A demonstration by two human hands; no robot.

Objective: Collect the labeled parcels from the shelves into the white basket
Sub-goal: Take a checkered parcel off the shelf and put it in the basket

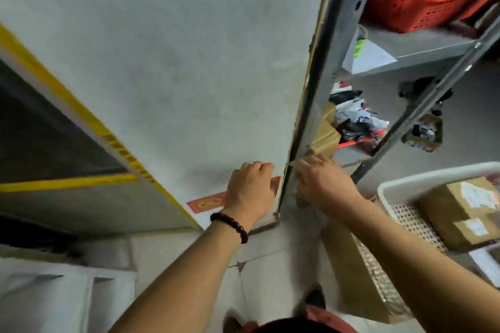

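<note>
Left hand (250,192) sits just left of the shelf post (324,62), low against the grey wall (162,62). Its fingers are curled into a fist and I see nothing in it. A dark bead bracelet (230,224) rings the wrist, and a red sticker (207,203) on the wall shows from behind the hand. Right hand (324,184) is on the other side of the post, touching or nearly touching it. Its fingers are bent over something tan and blurred, and I cannot tell whether it grips anything. The white basket (405,178) stands to the right of the post, low down beside my right forearm, with two labeled cardboard parcels (446,205) lying in it. High to the right of the post, a red crate (422,8) rests on a shelf. A brown box (349,265) stands near the post's foot, under the forearm.
</note>
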